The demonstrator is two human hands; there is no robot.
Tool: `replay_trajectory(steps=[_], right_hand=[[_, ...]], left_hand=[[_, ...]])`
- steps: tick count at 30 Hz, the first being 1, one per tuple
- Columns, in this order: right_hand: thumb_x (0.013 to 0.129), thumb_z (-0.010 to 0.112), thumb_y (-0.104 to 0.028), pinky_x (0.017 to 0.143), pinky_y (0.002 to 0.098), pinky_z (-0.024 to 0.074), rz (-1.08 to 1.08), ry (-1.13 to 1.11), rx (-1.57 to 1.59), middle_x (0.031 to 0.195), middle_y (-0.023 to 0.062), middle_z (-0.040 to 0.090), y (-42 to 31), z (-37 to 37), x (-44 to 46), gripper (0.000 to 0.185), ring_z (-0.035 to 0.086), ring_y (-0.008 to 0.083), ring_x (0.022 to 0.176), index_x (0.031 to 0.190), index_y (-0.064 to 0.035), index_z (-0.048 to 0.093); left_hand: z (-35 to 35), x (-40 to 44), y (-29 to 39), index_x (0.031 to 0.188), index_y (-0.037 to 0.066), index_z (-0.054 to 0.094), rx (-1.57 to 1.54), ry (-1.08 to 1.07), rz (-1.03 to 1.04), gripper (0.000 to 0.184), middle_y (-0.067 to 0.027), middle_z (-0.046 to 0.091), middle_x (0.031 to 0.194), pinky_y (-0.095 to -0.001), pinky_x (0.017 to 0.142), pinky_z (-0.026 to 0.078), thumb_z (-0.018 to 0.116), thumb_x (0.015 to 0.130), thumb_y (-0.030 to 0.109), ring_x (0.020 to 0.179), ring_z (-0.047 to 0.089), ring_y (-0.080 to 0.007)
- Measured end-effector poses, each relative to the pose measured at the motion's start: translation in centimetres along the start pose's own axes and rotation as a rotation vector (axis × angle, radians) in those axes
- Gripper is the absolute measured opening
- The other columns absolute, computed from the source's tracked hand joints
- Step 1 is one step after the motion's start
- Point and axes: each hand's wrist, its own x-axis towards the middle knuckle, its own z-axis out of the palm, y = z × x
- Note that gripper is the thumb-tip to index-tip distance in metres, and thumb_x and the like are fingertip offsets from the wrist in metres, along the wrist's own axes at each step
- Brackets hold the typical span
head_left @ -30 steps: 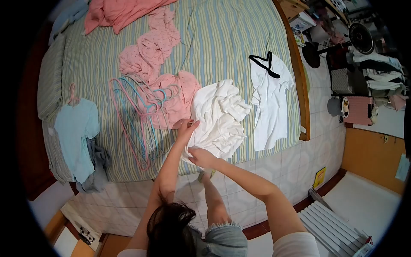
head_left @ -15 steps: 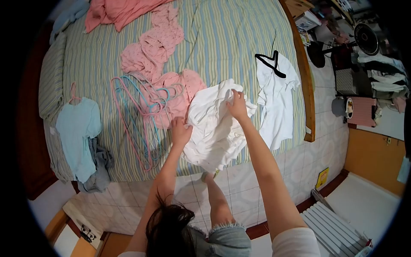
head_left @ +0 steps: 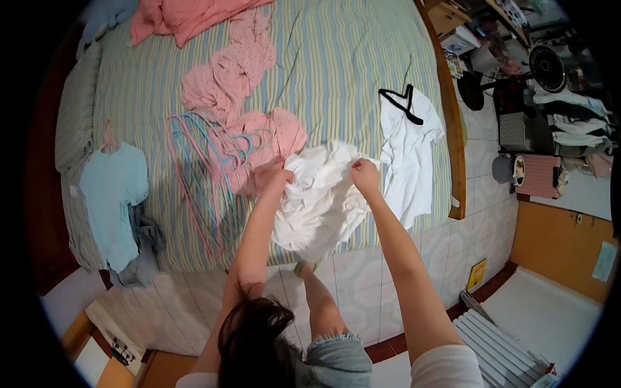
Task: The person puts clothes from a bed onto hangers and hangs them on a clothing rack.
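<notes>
A bunched white garment (head_left: 317, 200) lies at the near edge of the bed; its exact kind does not show. My left hand (head_left: 279, 181) pinches its left side, and my right hand (head_left: 365, 176) grips its upper right edge with closed fingers. Just left of my left hand is a pile of pink and blue hangers (head_left: 213, 174), partly over a pink dotted cloth (head_left: 259, 132). To the right of my right hand, a white shirt with a black-trimmed collar (head_left: 411, 155) is spread flat.
A light blue shirt on a pink hanger (head_left: 116, 194) lies at the left over grey-blue jeans (head_left: 145, 242). Coral fabric (head_left: 187, 16) is at the back of the striped bed (head_left: 323, 58). A wooden bed rail (head_left: 456, 142) runs along the right, with a fan (head_left: 546, 68) beyond.
Both hands now hold the white garment's edges more tightly, and its top has been drawn down and crumpled. My right hand has shifted slightly down. The view has moved a little.
</notes>
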Motion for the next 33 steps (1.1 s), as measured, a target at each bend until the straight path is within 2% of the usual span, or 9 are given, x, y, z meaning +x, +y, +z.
replay_trajectory(steps=[2,5,7,10,13,15,21,26,33], right_hand=[[0.069,0.057,-0.014,0.094,0.0475,0.0323,0.075,0.013,-0.064,0.109,0.0112,0.053,-0.6,-2.4,-1.3,0.028,0.044,0.0339,0.109,0.096,-0.0093,0.061],[0.071,0.060,-0.020,0.102,0.0432,0.0266,-0.487,0.061,0.439,0.124,0.0112,0.043,-0.4,-2.9,-1.4,0.053,0.032,0.0315,0.124,0.122,-0.0147,0.049],[0.072,0.062,-0.017,0.105,0.0395,0.0229,-0.526,-0.394,0.509,0.135,0.0115,0.034,-5.8,-8.4,-4.9,0.069,0.025,0.0265,0.129,0.135,-0.0151,0.034],[0.072,0.064,-0.018,0.104,0.0353,0.0264,-0.442,-0.610,0.910,0.134,0.0119,0.036,-11.8,-13.3,-9.2,0.068,0.030,0.0267,0.127,0.134,-0.0127,0.036],[0.073,0.064,-0.020,0.103,0.0345,0.0276,-0.428,-0.637,1.078,0.132,0.0125,0.039,-14.8,-16.1,-11.1,0.066,0.033,0.0252,0.125,0.133,-0.0091,0.037],[0.073,0.066,-0.025,0.098,0.0349,0.0347,-0.633,-0.575,0.753,0.125,0.0125,0.047,-16.5,-19.7,-12.3,0.061,0.044,0.0251,0.117,0.126,-0.0068,0.043],[0.068,0.072,-0.029,0.088,0.0358,0.0426,-1.166,-0.259,0.630,0.110,0.0119,0.057,-22.3,-29.7,-19.7,0.053,0.055,0.0264,0.103,0.112,-0.0058,0.053],[0.068,0.067,-0.020,0.079,0.0404,0.0458,-1.145,0.174,0.260,0.103,0.0180,0.059,-24.5,-35.8,-22.8,0.034,0.056,0.0369,0.092,0.099,-0.0082,0.060],[0.072,0.065,-0.020,0.078,0.0385,0.0452,-0.969,0.099,0.200,0.096,0.0171,0.062,-25.9,-44.4,-26.8,0.032,0.058,0.0342,0.090,0.101,-0.0065,0.059]], left_hand=[[0.1,-1.5,2.2,0.113,-0.004,0.050,-0.237,-0.117,0.022,0.059,-0.0126,0.058,0.099,-0.0304,0.080,0.045,0.046,0.054,0.004,0.094,0.056,-0.0234],[0.9,-5.0,6.1,0.126,-0.006,0.039,-0.545,-0.276,0.146,0.070,-0.0122,0.054,0.112,-0.0260,0.083,0.044,0.043,0.056,0.003,0.100,0.054,-0.0205],[2.0,-9.4,11.0,0.128,-0.008,0.035,-0.615,-0.318,0.171,0.071,-0.0124,0.051,0.118,-0.0254,0.086,0.043,0.042,0.058,0.002,0.103,0.053,-0.0204],[2.2,-12.9,15.3,0.133,-0.005,0.029,-0.526,-0.475,0.282,0.071,-0.0135,0.047,0.123,-0.0306,0.097,0.036,0.043,0.064,0.003,0.111,0.048,-0.0225],[3.4,-18.3,20.7,0.133,-0.005,0.030,-0.333,-0.533,0.355,0.068,-0.0114,0.049,0.118,-0.0278,0.093,0.037,0.050,0.069,0.006,0.108,0.050,-0.0183],[4.2,-22.6,24.5,0.131,-0.005,0.032,-0.204,-0.574,0.423,0.067,-0.0092,0.051,0.113,-0.0260,0.090,0.038,0.055,0.069,0.008,0.104,0.050,-0.0155],[6.0,-34.6,32.7,0.125,-0.004,0.038,0.027,-0.634,0.706,0.061,-0.0053,0.053,0.102,-0.0245,0.083,0.040,0.059,0.071,0.012,0.094,0.051,-0.0123],[5.9,-42.2,37.4,0.113,-0.001,0.048,0.041,-0.512,0.870,0.044,-0.0048,0.056,0.095,-0.0242,0.079,0.041,0.060,0.073,0.015,0.087,0.053,-0.0121],[1.9,-45.7,43.0,0.100,0.000,0.054,-0.015,-0.220,0.977,0.032,-0.0047,0.058,0.090,-0.0261,0.075,0.043,0.060,0.073,0.013,0.083,0.055,-0.0123]])
